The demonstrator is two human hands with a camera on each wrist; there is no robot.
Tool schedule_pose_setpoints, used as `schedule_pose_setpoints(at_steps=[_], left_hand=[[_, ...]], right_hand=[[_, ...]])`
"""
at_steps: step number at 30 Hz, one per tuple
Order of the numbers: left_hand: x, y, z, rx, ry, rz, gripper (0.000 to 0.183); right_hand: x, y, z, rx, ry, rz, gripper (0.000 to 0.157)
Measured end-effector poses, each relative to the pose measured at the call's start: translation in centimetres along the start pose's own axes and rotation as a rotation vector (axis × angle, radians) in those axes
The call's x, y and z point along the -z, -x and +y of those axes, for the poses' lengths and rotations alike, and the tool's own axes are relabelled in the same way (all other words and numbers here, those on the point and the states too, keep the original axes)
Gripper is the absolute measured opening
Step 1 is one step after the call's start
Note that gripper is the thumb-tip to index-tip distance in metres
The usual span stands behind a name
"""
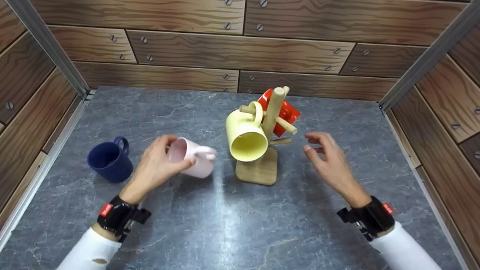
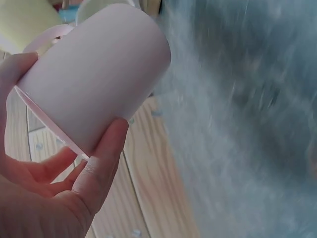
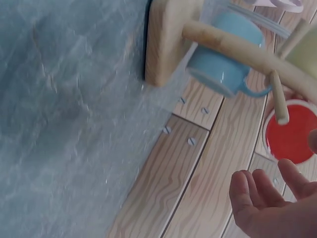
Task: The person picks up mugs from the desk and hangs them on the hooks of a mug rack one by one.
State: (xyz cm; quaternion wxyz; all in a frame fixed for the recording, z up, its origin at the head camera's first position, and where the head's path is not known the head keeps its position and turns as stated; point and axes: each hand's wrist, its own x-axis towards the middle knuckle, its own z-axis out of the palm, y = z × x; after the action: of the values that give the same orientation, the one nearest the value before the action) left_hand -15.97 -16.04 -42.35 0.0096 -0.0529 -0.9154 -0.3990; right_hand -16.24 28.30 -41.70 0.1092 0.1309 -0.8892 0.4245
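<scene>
My left hand (image 1: 157,161) grips a pale pink mug (image 1: 198,165) at its rim, thumb on the near side and fingers on the far side. The mug is tilted above the tabletop, mouth toward my palm and handle to the right. To its right stands a wooden mug tree (image 1: 275,108), with a yellow mug (image 1: 243,123) on a left peg and a red mug (image 1: 288,112) behind. Right of the tree hovers my right hand (image 1: 330,161), holding nothing, its fingers loosely bent. In the right wrist view, a light blue mug (image 3: 223,54) appears beyond the post.
A dark blue mug (image 1: 110,161) stands upright on the grey marbled tabletop (image 1: 210,232), left of my left hand. Wood-patterned panels (image 1: 240,48) wall the back and both sides, with metal profiles (image 1: 45,48) at the corners. Bare pegs (image 1: 287,125) stick out from the tree's right side.
</scene>
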Motion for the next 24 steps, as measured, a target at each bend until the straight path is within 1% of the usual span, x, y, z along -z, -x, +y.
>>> schedule_pose_setpoints(at_steps=[5,10,12,14,18,20,22,24], left_hand=[[-1.8,1.4,-0.1,0.009,0.101,-0.04,0.08],[-3.8,2.2,0.0,0.025,0.172,-0.075,0.079],[-4.5,2.4,0.2,0.028,0.194,-0.091,0.078],[-5.1,2.6,0.5,0.03,0.21,-0.107,0.077],[-6.2,2.9,1.2,0.039,0.236,-0.137,0.074],[-6.7,3.0,1.4,0.047,0.245,-0.152,0.074],[-7.1,2.9,1.6,0.055,0.256,-0.167,0.075],[-7.5,2.9,1.8,0.066,0.275,-0.187,0.076]], right_hand=[[-1.3,0.7,-0.3,0.025,0.039,-0.015,0.031],[-2.7,1.5,-0.4,0.076,0.047,0.012,0.025],[-3.4,2.1,-0.3,0.103,0.054,0.002,0.023],[-4.0,2.7,-0.2,0.143,0.064,-0.033,0.022],[-5.2,3.5,-0.6,0.264,0.06,-0.141,0.021],[-5.7,3.7,-1.0,0.311,0.045,-0.191,0.022],[-6.2,3.9,-1.5,0.329,0.025,-0.236,0.024],[-6.6,4.0,-1.9,0.318,-0.001,-0.275,0.027]])
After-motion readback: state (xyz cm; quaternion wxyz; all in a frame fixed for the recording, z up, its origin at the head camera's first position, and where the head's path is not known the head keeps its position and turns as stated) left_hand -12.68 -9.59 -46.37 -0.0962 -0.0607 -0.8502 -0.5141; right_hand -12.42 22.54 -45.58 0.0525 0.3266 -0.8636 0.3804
